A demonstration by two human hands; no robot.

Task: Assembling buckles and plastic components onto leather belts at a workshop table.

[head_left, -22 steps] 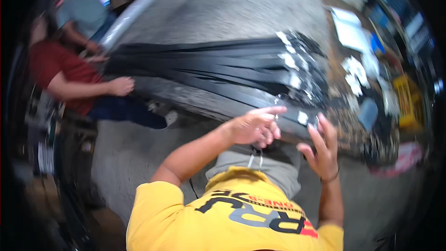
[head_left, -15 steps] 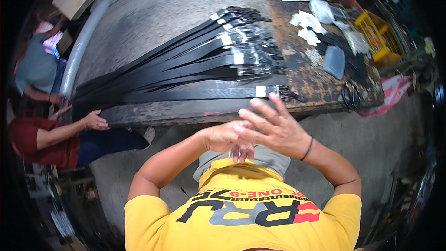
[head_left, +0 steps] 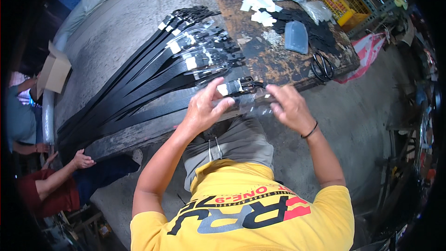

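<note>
A black belt (head_left: 172, 109) lies along the table's near edge, its dark metal buckle (head_left: 248, 83) at the right end beside a white label (head_left: 231, 88). My left hand (head_left: 204, 108) is over the belt left of the label, thumb and fingers apart on either side of it. By the buckle, my right hand (head_left: 291, 110) has its fingers bent round the edge of a thin clear plastic sleeve (head_left: 253, 104); the fingertips partly hide the grip. Farther back, several black belts (head_left: 139, 72) fan out, with labels and clear sleeves at their buckle ends.
On the worn table (head_left: 253, 60) are white paper pieces (head_left: 261, 5), a translucent container (head_left: 296, 37) and black scissors (head_left: 322, 67). A yellow basket (head_left: 341, 1) stands at the far right. At the left, a person in a red shirt (head_left: 51, 193) reaches near the belts' ends; another stands behind.
My hands have moved from in front of my body to the near belt's buckle end and spread apart. The view has shifted, and a clear sleeve now shows between my hands.
</note>
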